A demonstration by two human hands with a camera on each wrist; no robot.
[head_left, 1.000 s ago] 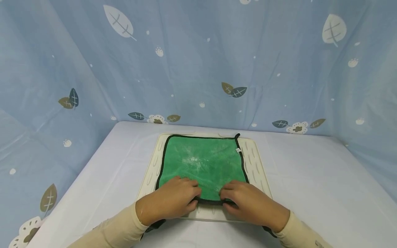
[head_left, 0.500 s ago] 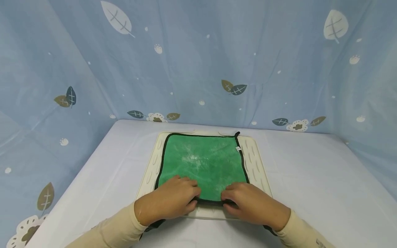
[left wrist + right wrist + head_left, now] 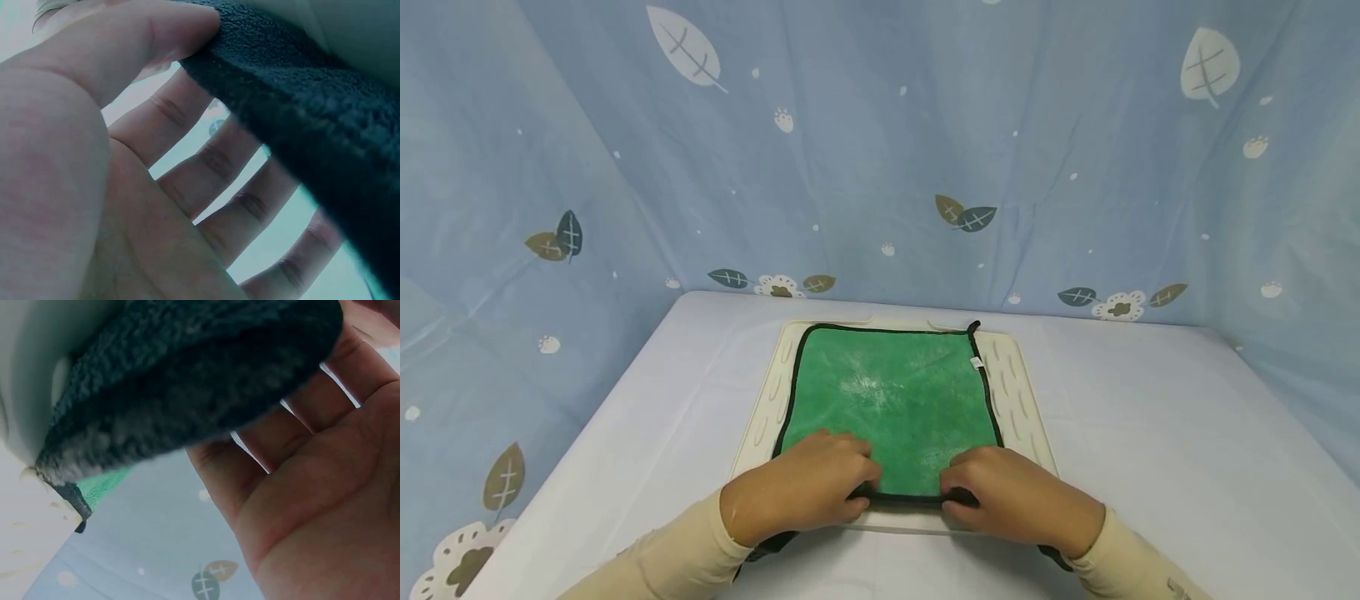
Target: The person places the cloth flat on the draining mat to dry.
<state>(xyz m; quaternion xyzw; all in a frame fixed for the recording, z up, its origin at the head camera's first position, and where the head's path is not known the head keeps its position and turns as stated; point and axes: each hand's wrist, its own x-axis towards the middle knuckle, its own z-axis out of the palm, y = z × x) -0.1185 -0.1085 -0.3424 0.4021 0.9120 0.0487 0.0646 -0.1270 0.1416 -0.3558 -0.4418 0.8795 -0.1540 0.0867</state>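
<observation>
A green cloth with black edging, a small white tag and a corner loop lies spread over a cream tray. My left hand pinches its near edge left of the middle, and my right hand pinches the same edge further right. In the left wrist view the thumb presses the dark edge of the cloth from below, with the fingers going behind it. From the right wrist, the cloth's edge hangs as a thick dark fold across the fingers, hiding their tips.
Beneath the tray is a table with a white cover, reaching to both sides. A blue curtain printed with leaves and flowers hangs behind it and along the sides. Dark straps show under the wrists.
Both hands have drawn slightly toward me and a little apart, and the cloth's near edge has come nearer with them. Its far edge stays on the tray.
</observation>
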